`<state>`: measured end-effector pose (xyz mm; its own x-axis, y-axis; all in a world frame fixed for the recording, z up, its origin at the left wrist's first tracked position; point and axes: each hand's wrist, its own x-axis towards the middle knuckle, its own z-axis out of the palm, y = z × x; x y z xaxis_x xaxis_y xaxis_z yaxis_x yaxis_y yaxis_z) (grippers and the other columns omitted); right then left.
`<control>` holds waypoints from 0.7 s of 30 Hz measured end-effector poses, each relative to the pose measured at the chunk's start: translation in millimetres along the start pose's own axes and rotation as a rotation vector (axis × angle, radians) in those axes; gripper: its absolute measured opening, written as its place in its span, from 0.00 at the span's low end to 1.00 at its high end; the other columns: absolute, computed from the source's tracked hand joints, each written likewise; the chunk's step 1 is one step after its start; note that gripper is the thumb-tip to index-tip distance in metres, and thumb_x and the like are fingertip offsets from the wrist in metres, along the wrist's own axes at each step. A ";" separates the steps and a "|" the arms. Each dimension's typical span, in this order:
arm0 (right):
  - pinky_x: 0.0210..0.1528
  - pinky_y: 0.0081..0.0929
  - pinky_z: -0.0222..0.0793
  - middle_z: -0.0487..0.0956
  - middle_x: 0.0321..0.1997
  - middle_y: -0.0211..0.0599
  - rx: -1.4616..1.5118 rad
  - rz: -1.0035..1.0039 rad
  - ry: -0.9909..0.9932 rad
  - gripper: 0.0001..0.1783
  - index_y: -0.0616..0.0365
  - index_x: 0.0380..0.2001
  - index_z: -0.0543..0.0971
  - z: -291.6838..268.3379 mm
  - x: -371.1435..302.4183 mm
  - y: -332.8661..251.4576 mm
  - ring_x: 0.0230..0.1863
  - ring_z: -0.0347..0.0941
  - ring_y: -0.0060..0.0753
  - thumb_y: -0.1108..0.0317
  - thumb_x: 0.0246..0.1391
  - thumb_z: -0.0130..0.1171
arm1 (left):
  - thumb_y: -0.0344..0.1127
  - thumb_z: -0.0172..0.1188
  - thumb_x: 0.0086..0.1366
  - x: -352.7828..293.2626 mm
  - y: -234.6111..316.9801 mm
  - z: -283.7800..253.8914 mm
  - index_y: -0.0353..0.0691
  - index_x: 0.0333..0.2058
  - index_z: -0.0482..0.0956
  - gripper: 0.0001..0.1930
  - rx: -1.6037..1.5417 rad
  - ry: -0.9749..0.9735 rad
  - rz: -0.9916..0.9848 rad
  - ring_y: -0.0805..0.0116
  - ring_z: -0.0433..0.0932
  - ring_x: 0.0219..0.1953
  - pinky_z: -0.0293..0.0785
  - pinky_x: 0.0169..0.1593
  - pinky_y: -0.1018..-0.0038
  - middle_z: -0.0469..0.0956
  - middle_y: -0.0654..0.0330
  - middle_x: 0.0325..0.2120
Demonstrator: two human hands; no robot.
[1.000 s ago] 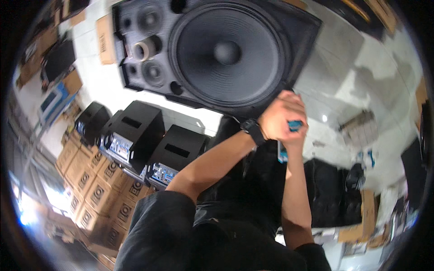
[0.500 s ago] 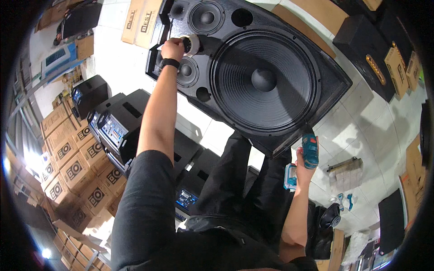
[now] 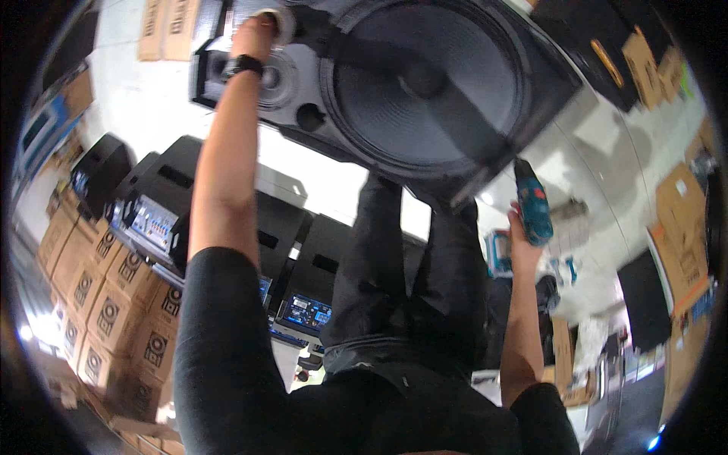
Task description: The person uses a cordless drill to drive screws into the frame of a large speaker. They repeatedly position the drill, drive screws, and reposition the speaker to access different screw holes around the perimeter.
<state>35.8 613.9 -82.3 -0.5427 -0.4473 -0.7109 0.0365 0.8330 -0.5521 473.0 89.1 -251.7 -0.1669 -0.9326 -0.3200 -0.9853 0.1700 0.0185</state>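
A large black speaker cabinet [image 3: 565, 80] lies with its front facing up, showing a big woofer cone [image 3: 425, 80] and a smaller driver [image 3: 271, 87] on the left. On the panel by that driver rests a pale ring like a tape roll [image 3: 285, 27], with something dark inside. My left hand [image 3: 252, 38] has its fingers curled and drawn together at the ring's opening; blur hides what they may pinch. My right hand [image 3: 523, 246] grips a teal and black cordless drill [image 3: 535, 214] just off the cabinet's near right edge, its tip pointing up toward the edge.
Several black speakers with control panels [image 3: 155, 224] stand to my left. Beyond them are stacked brown cartons [image 3: 110, 318]. My legs [image 3: 371, 265] are close against the cabinet. More black cabinets [image 3: 580, 53] and cardboard pieces [image 3: 679, 235] lie along the right.
The whole view has shifted, so the cabinet sits higher and further left. My left hand stays at the ring. The drill is now more upright and slightly further out from the cabinet's edge.
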 end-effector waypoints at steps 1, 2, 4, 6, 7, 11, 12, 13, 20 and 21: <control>0.45 0.21 0.78 0.83 0.53 0.33 -0.040 0.019 0.019 0.47 0.48 0.78 0.60 -2.6 -6.1 -1.9 0.51 0.79 0.22 0.78 0.59 0.68 | 0.42 0.54 0.72 0.8 -7.2 2.2 0.42 0.44 0.87 0.15 0.037 0.005 0.127 0.43 0.85 0.50 0.81 0.56 0.51 0.86 0.43 0.44; 0.49 0.24 0.78 0.83 0.53 0.34 0.036 0.003 0.009 0.47 0.48 0.78 0.61 -3.9 -13.2 -3.5 0.51 0.79 0.23 0.78 0.59 0.68 | 0.43 0.55 0.72 5.9 -10.9 2.5 0.42 0.45 0.87 0.15 0.115 -0.047 0.130 0.43 0.85 0.50 0.81 0.55 0.52 0.86 0.42 0.44; 0.55 0.26 0.76 0.84 0.54 0.35 0.126 -0.019 0.008 0.47 0.49 0.78 0.62 -4.3 -25.4 -5.3 0.52 0.80 0.24 0.78 0.57 0.69 | 0.45 0.61 0.68 2.6 -18.4 -5.8 0.43 0.46 0.88 0.16 -0.008 0.076 0.184 0.44 0.87 0.47 0.82 0.51 0.53 0.87 0.45 0.42; 0.57 0.26 0.74 0.84 0.55 0.37 0.153 -0.044 0.004 0.48 0.51 0.78 0.62 -4.5 -39.0 -6.0 0.52 0.80 0.25 0.77 0.55 0.70 | 0.52 0.68 0.64 -7.0 -16.3 -24.7 0.43 0.42 0.89 0.19 -0.105 0.171 0.027 0.47 0.88 0.44 0.81 0.49 0.57 0.89 0.49 0.39; 0.58 0.25 0.74 0.84 0.55 0.37 0.179 -0.085 -0.002 0.48 0.53 0.77 0.63 -3.1 -47.6 -5.8 0.52 0.80 0.25 0.78 0.54 0.70 | 0.55 0.70 0.62 -19.3 -11.6 -37.1 0.41 0.41 0.89 0.21 -0.125 0.169 0.007 0.52 0.89 0.42 0.81 0.47 0.61 0.89 0.49 0.38; 0.64 0.28 0.70 0.80 0.63 0.43 0.191 -0.139 -0.023 0.50 0.57 0.78 0.61 7.9 -90.2 -6.3 0.61 0.77 0.31 0.77 0.51 0.70 | 0.45 0.63 0.73 -116.9 52.5 -58.1 0.33 0.38 0.87 0.17 -0.856 0.036 -0.069 0.73 0.82 0.31 0.75 0.34 0.74 0.86 0.60 0.29; 0.64 0.29 0.70 0.80 0.64 0.44 0.152 -0.147 -0.014 0.51 0.58 0.77 0.61 13.3 -105.0 -7.1 0.62 0.77 0.31 0.76 0.51 0.70 | 0.42 0.56 0.77 -147.8 77.4 -56.3 0.35 0.38 0.86 0.17 -0.894 -0.032 0.008 0.74 0.81 0.30 0.72 0.32 0.75 0.84 0.62 0.29; 0.65 0.29 0.69 0.80 0.64 0.45 0.117 -0.156 -0.001 0.51 0.59 0.77 0.61 17.4 -119.7 -8.1 0.63 0.77 0.31 0.75 0.50 0.70 | 0.44 0.54 0.78 -181.7 102.3 -53.2 0.36 0.38 0.85 0.17 -1.081 -0.229 -0.048 0.73 0.82 0.30 0.74 0.32 0.76 0.84 0.61 0.28; 0.65 0.30 0.69 0.80 0.63 0.46 0.280 -0.265 -0.057 0.53 0.64 0.76 0.60 57.8 -198.3 -1.9 0.61 0.78 0.34 0.65 0.50 0.73 | 0.44 0.62 0.76 -364.9 218.3 -37.7 0.34 0.54 0.75 0.19 -1.520 -1.036 -0.450 0.63 0.84 0.47 0.84 0.56 0.64 0.82 0.54 0.44; 0.65 0.30 0.70 0.81 0.62 0.47 0.318 -0.333 -0.056 0.53 0.65 0.76 0.61 62.2 -204.1 0.9 0.60 0.79 0.33 0.63 0.50 0.74 | 0.43 0.62 0.76 -374.5 224.5 -37.2 0.34 0.55 0.74 0.19 -1.527 -1.083 -0.507 0.63 0.84 0.49 0.84 0.57 0.64 0.82 0.54 0.45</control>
<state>198.8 685.7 35.2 -0.5227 -0.6976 -0.4900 0.1285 0.5038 -0.8542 312.9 464.7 -92.5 -0.3999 -0.1347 -0.9066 -0.2237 -0.9449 0.2391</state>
